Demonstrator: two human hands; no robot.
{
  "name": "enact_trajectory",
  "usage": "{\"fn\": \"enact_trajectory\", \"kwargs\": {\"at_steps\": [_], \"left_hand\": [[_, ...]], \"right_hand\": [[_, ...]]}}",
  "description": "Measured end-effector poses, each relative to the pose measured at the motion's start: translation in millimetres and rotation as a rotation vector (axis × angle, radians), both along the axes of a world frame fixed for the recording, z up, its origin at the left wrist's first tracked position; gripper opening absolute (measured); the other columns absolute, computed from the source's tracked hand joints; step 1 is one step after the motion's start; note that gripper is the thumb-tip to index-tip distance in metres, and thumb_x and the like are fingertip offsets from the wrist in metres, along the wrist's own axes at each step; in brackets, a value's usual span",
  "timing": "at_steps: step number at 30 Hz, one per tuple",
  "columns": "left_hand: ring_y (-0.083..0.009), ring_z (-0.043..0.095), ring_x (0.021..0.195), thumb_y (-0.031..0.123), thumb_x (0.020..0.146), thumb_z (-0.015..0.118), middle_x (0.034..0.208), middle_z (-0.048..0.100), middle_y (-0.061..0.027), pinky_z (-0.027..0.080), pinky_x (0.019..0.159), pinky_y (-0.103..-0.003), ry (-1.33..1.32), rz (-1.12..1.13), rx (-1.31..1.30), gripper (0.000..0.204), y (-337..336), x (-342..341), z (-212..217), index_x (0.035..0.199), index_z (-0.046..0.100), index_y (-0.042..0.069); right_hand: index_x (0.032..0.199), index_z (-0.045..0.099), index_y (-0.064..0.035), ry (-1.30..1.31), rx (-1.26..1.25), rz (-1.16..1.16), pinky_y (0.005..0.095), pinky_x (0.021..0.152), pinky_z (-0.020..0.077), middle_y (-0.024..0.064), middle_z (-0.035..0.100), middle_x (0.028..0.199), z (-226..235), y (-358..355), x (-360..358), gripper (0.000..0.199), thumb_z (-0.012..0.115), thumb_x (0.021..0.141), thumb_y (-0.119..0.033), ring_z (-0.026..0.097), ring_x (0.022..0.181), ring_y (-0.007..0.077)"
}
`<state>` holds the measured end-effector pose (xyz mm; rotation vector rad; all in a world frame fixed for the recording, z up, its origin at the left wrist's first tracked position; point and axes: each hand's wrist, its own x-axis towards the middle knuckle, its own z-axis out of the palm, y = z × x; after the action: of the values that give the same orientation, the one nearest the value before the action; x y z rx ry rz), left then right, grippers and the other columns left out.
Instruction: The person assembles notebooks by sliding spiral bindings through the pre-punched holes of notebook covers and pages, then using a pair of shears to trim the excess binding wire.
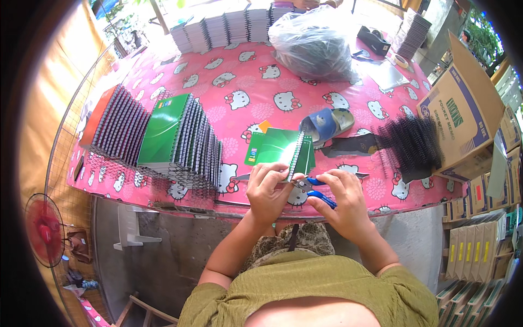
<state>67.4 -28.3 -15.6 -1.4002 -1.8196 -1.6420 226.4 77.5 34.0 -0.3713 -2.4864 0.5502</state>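
Observation:
In front of me is a small green spiral notebook [278, 146] with a coil along its right edge. My left hand [268, 189] grips it at the near end, thumb and fingers closed beside the coil. My right hand [347, 204] is wrapped around blue-handled pliers [322, 198]. The handles are spread apart, and the metal jaws meet the near end of the coil by my left fingertips. Exactly what the jaws touch is too small to tell. More green covers lie under the notebook. A blue slide sandal [327, 124] rests just beyond it.
Tall stacks of green [166, 131] and orange-covered spiral notebooks [111, 122] stand at left. Black plastic coils [411, 144] are heaped at right beside an open cardboard box [457, 114]. A filled plastic bag [311, 43], a tape dispenser [373, 39] and more notebook stacks [226, 27] line the far side.

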Motion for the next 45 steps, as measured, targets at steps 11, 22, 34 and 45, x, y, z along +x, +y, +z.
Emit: {"fn": "enact_trajectory", "kwargs": {"at_steps": [11, 22, 34, 45], "left_hand": [[-0.0247, 0.063, 0.076, -0.007, 0.062, 0.078, 0.088, 0.067, -0.0132, 0.05, 0.066, -0.034, 0.096, 0.031, 0.004, 0.024, 2, 3, 9, 0.078, 0.061, -0.001], [-0.0215, 0.064, 0.079, -0.001, 0.075, 0.074, 0.09, 0.066, -0.0103, 0.05, 0.07, -0.034, -0.022, 0.015, 0.181, 0.024, -26, -5, 83, 0.073, 0.051, 0.006], [-0.004, 0.047, 0.06, 0.02, 0.091, 0.066, 0.068, 0.057, -0.001, 0.038, 0.055, -0.02, -0.35, 0.711, 0.29, 0.03, -126, -147, 92, 0.072, 0.048, 0.004], [-0.0208, 0.06, 0.108, 0.004, 0.091, 0.06, 0.113, 0.064, -0.0171, 0.047, 0.093, -0.029, -0.23, 0.591, 0.346, 0.027, -115, -126, 108, 0.115, 0.054, -0.006]], "right_hand": [[0.106, 0.059, -0.004, 0.052, -0.129, 0.03, 0.0409, 0.076, 0.0459, 0.0123, 0.06, 0.096, 0, 5, -1, 0.038, 0.07, 0.083, -0.032, 0.058, 0.09, 0.0304], [0.109, 0.059, -0.0031, 0.038, -0.888, 0.145, 0.0411, 0.081, 0.0509, 0.0114, 0.067, 0.095, -38, 22, 5, 0.042, 0.072, 0.082, -0.033, 0.063, 0.089, 0.0241], [0.108, 0.06, -0.0015, 0.015, -0.103, -0.221, 0.0452, 0.098, 0.039, 0.0179, 0.051, 0.125, -59, 77, 21, 0.047, 0.077, 0.075, -0.03, 0.049, 0.115, 0.0351], [0.095, 0.061, -0.0008, -0.255, -0.003, -0.649, 0.043, 0.077, 0.0485, 0.016, 0.059, 0.087, -98, 196, 10, 0.029, 0.073, 0.077, -0.02, 0.061, 0.083, 0.0355]]}}
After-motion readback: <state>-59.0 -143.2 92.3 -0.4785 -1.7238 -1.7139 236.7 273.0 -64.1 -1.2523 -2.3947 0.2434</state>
